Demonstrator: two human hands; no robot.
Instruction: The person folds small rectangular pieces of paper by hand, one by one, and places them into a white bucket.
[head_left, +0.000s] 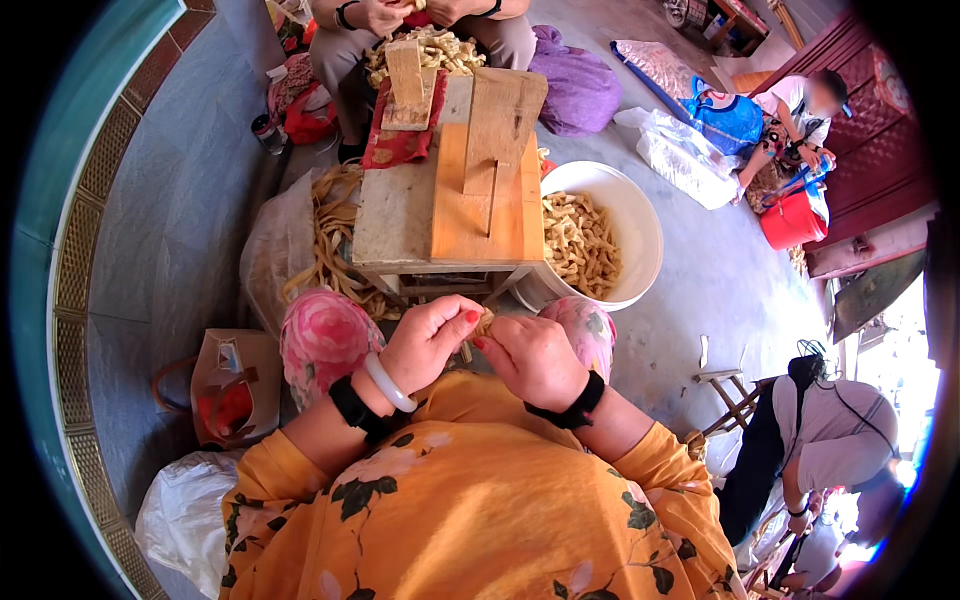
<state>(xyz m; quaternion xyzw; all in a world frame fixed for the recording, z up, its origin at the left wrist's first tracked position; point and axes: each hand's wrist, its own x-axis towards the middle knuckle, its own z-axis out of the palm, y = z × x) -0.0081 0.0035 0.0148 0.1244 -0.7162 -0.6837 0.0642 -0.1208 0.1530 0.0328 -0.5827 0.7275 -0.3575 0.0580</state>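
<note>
Above my lap, my left hand (425, 340) and my right hand (535, 355) meet with their fingers closed around a small tan twisted strip (485, 321). The fingers cover most of it, and a short end hangs below. Just ahead stands a low table (388, 222) bearing an orange-brown wooden board (462, 222) with an upright wood block (507, 112). Right of the table, a white bucket (645, 235) holds many short tan knotted pieces (580, 243). Long tan strips (335, 235) lie in clear plastic at the table's left.
Across the table a person's hands (385, 15) work over a heap of similar pieces (440, 50). A paper bag (245, 375) and white sack (190, 510) stand at my left. Another person sits by a red bucket (795, 225); someone bends at the lower right near a folding stool (730, 400).
</note>
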